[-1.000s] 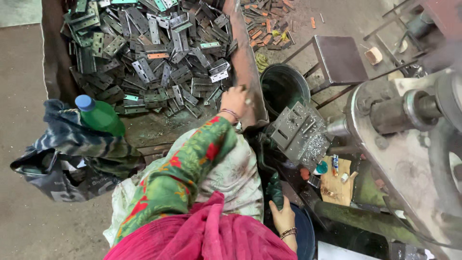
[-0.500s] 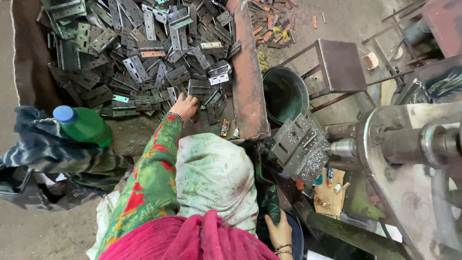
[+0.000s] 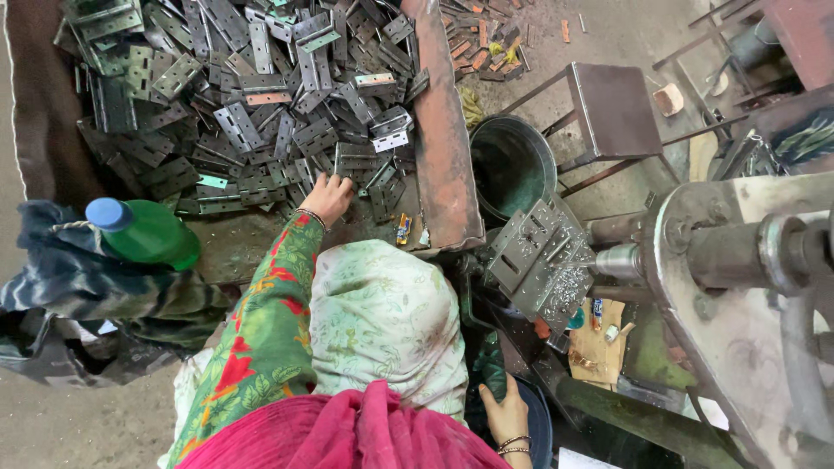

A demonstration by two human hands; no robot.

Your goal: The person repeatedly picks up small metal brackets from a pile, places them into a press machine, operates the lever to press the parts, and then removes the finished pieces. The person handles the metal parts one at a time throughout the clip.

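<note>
A big heap of grey metal hinge plates (image 3: 261, 113) fills a rusty tray (image 3: 443, 156) in front of me. My left hand (image 3: 328, 196), in a green and red flowered sleeve, stretches onto the near edge of the heap. Its fingers are spread on a hinge plate, with nothing lifted. My right hand (image 3: 508, 415), with bangles at the wrist, sits low beside my knee against a dark green piece (image 3: 492, 369). Its fingers are partly hidden. A pale green cloth (image 3: 382, 321) covers my lap.
A green bottle with a blue cap (image 3: 143, 233) lies on a dark bundle of cloth (image 3: 78, 295) at left. A dark bucket (image 3: 512, 165), a metal stool (image 3: 612, 108), and a press machine (image 3: 738, 278) with a perforated plate (image 3: 539, 260) stand at right.
My left hand has moved from the tray's rusty right edge leftward into the hinge heap. The view has shifted a little. My right hand has stayed low by my knee.
</note>
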